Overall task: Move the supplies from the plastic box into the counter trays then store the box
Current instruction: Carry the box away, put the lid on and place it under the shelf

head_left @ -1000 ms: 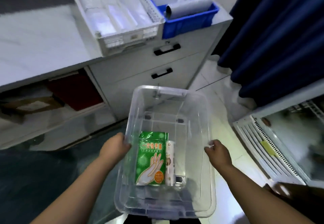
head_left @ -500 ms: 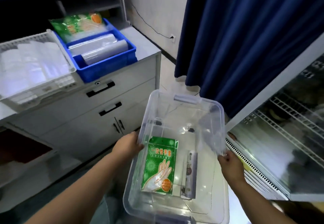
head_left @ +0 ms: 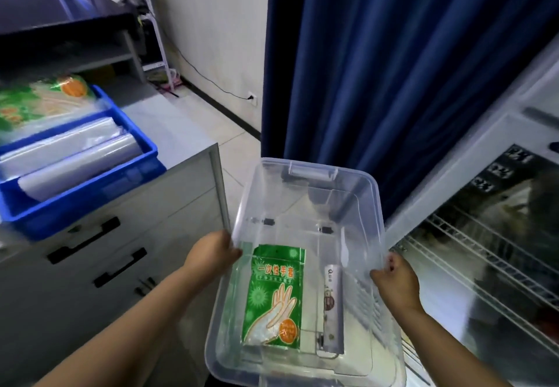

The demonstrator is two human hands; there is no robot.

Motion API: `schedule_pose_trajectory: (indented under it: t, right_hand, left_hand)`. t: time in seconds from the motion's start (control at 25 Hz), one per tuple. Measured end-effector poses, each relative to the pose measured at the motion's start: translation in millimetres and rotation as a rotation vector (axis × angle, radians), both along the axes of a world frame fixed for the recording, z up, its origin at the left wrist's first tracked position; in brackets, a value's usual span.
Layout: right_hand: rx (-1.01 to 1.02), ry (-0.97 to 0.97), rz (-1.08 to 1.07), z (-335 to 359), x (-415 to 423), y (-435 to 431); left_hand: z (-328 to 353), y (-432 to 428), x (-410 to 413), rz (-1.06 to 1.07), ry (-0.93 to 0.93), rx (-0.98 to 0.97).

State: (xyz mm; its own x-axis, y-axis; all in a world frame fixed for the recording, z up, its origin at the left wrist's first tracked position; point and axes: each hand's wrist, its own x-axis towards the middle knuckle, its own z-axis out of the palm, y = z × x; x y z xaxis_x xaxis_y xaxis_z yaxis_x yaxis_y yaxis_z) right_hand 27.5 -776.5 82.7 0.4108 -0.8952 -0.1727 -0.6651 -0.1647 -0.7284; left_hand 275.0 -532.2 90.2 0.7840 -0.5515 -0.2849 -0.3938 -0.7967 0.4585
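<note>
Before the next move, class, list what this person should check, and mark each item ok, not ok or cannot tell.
1. Left grip holds the plastic box by its rim: ok.
2. Right grip holds the opposite rim: ok.
3. Box emptied: not ok; green glove packet and slim white pack lie inside.
4. Box set down on the counter: not ok; it is held in the air beside it.
5. Room left in the blue tray: cannot tell.

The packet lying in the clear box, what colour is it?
The glove packet is green, with a pale hand drawn on it and an orange circle. The head view shows it.
</note>
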Motion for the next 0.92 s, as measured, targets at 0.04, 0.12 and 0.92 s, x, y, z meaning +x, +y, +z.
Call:
schedule_pose_trajectory:
  t: [0.04,0.12,0.92]
  right_hand:
    - [-0.010,0.006,0.000,0.3,18.2,-13.2]
    - [-0.039,0.004,-0.013,4.7,58.7,-39.4]
    - [0.007,-0.124,0.217,35.3,490.7,-327.9]
  left_hand:
    - [0.4,-15.7,21.6,-0.012,0.003,0.000]
    - [2.8,-46.9,68.9,-0.036,0.022,-0.011]
    - [33.4,-290.8,441.9,0.167,0.093,-0.035]
